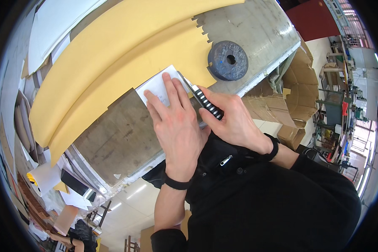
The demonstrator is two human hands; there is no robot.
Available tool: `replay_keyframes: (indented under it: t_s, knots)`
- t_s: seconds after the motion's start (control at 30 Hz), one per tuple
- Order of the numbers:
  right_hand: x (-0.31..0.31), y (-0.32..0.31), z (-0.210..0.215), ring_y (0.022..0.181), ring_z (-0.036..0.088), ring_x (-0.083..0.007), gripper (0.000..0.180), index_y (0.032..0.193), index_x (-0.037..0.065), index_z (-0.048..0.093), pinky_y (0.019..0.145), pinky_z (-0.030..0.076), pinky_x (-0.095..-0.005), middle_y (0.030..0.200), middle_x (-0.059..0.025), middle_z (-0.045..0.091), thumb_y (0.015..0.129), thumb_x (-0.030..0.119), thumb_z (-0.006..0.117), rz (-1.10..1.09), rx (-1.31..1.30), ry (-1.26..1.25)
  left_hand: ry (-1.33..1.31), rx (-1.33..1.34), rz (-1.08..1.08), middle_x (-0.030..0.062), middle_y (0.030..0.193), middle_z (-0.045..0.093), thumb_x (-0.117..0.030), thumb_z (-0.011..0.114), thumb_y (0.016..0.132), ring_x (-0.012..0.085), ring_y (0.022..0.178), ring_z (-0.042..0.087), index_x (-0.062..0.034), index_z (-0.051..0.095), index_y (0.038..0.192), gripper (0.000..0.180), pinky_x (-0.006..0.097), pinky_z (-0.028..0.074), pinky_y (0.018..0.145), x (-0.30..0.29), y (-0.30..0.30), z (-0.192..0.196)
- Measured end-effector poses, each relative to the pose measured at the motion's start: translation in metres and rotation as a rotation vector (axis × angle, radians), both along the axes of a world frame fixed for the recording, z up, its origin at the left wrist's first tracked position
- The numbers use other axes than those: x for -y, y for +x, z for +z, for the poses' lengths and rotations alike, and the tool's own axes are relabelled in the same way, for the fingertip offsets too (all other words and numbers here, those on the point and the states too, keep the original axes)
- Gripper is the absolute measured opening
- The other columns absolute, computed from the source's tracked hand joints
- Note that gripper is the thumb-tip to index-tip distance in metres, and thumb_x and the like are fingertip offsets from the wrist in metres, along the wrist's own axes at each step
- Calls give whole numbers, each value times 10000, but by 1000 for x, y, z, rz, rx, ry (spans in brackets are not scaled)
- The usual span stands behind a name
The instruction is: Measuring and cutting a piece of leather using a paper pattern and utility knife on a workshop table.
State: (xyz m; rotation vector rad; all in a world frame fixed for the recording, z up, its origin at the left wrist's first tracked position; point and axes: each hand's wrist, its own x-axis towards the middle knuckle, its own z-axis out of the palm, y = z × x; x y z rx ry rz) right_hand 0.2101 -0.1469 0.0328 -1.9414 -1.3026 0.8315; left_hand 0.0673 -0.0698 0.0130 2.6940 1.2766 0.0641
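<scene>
1. The left hand (pixel 176 126) lies flat with its fingers spread a little, palm down; it presses on a small white card (pixel 157 86) and pinches nothing; a black band is around its wrist.
2. The right hand (pixel 235 122) is closed around the handle of a utility knife (pixel 203 100); the handle is black with pale stripes; the fingers are curled on it and the thumb lies along its side; a black band is around this wrist also.
3. The blade end of the utility knife points away from the person and runs along the right edge of the white card, just beside the left index finger; whether the tip touches the sheet below I cannot tell.
4. The white card lies on the worktop (pixel 122 138), near the middle of its near edge; the far part of the card rests on a large yellow sheet (pixel 126 71), the near part is under the left hand.
5. The yellow sheet covers the far and left part of the worktop; its right edge near the far right corner is cut in a jagged line; a second yellow sheet (pixel 113 29) lies beyond it.
6. A dark round disc weight (pixel 227 60) with a hole in its centre stands on the bare worktop near the right edge, just beside the yellow sheet.
7. Beyond the right edge stand brown cardboard boxes (pixel 290 96) on the floor.
</scene>
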Motion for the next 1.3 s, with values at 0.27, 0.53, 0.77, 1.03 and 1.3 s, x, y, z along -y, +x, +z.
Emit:
replay_keyframes:
  t_s: [0.27, 0.53, 0.77, 1.03, 1.3]
  knots:
    - [9, -3, 6, 813, 738, -491, 585, 1533, -128, 677, 733, 573, -520, 956, -317, 753, 981, 36, 779, -8, -18, -8, -13, 12, -6, 238, 1822, 481, -329, 947, 712, 662, 1507, 528, 90, 537, 1696, 1145, 617, 528, 1282, 0, 1, 2]
    - [23, -5, 8, 845, 748, -505, 585, 1536, -132, 674, 766, 591, -518, 987, -327, 761, 986, 29, 788, -8, -17, -27, -30, 31, -5, 239, 1827, 476, -354, 963, 706, 661, 1519, 524, 91, 532, 1699, 1171, 611, 520, 1293, 0, 0, 3]
    - [39, -6, 15, 848, 755, -507, 589, 1549, -128, 668, 768, 595, -519, 984, -321, 766, 1000, 42, 797, 7, -26, -51, -41, -2, -7, 228, 1836, 465, -360, 1011, 653, 652, 1531, 520, 80, 520, 1707, 1243, 605, 518, 1301, -1, 1, 7]
    - [60, -4, 20, 827, 734, -447, 642, 1616, -24, 667, 759, 570, -496, 995, -259, 769, 991, 41, 801, 23, -34, -86, -71, -5, -2, 224, 1866, 425, -456, 1086, 623, 640, 1564, 504, 64, 496, 1731, 1359, 611, 513, 1312, 1, 1, 10]
    - [75, 35, 53, 916, 816, -401, 565, 1533, -42, 719, 846, 624, -469, 1042, -271, 811, 995, 95, 822, 3, 105, 94, -90, 0, 10, 226, 1891, 386, -507, 1106, 616, 643, 1609, 459, 47, 459, 1765, 1431, 619, 466, 1352, 5, -2, 10]
